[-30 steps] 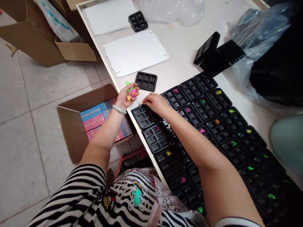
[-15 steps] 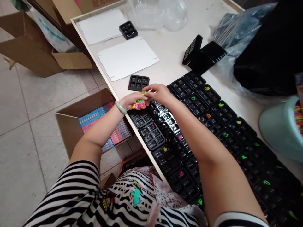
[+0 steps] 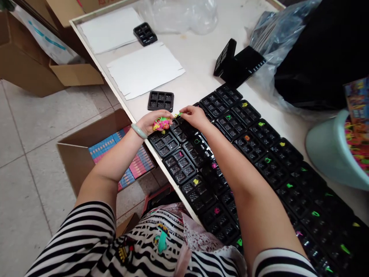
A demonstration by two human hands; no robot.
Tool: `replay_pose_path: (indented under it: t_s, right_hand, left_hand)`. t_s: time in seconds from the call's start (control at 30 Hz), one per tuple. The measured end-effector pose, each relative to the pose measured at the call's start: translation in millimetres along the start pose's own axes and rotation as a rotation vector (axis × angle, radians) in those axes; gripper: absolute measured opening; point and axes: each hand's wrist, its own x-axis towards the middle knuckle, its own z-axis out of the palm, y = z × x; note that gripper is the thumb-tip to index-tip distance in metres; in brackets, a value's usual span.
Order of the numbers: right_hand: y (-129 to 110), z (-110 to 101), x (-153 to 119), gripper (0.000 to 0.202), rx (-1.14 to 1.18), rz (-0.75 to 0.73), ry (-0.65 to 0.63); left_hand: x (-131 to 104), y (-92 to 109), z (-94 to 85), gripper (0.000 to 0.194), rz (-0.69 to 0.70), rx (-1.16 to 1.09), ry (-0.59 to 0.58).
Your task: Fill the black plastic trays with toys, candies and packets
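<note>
My left hand (image 3: 148, 120), with a pale green bangle (image 3: 138, 130) at the wrist, is cupped around a bunch of small plastic rings (image 3: 162, 124) in pink, yellow and green. Just to its right, my right hand (image 3: 195, 116) pinches a tiny green plastic piece (image 3: 180, 114) between thumb and fingertips; its exact shape is too small to tell. Both hands are over rows of black six-compartment trays (image 3: 180, 166). Many trays hold one small coloured piece, such as a yellow one (image 3: 196, 181) and a pink one (image 3: 216, 210).
A loose black tray (image 3: 160, 101) lies beyond my left hand, near white sheets (image 3: 145, 71). Stacked trays (image 3: 225, 57) stand by a plastic bag (image 3: 273, 34). At right is a pale green bucket (image 3: 325, 148) of coloured pieces. A carton (image 3: 75, 154) of blue and pink boxes sits below the table edge.
My right hand has drawn away from the left to the right, with a green piece in its fingertips. The view has shifted a little, so the table appears further left.
</note>
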Motion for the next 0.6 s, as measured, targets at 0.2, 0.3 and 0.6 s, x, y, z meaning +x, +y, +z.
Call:
replay_pose_path:
  t_s: [0.2, 0.3, 0.6]
  right_hand:
    - [17, -9, 3, 0.026, 0.100, -0.019, 0.077]
    - [34, -32, 12, 0.028, 0.105, -0.030, 0.191]
    - [80, -101, 55, 0.030, -0.216, 0.077, 0.435]
  left_hand:
    - [-1, 8, -11.3, 0.016, 0.074, -0.149, 0.097]
    - [-5, 10, -18.4, 0.018, 0.057, -0.232, 0.175]
    - [-13, 8, -32.8, 0.032, 0.126, -0.375, 0.254]
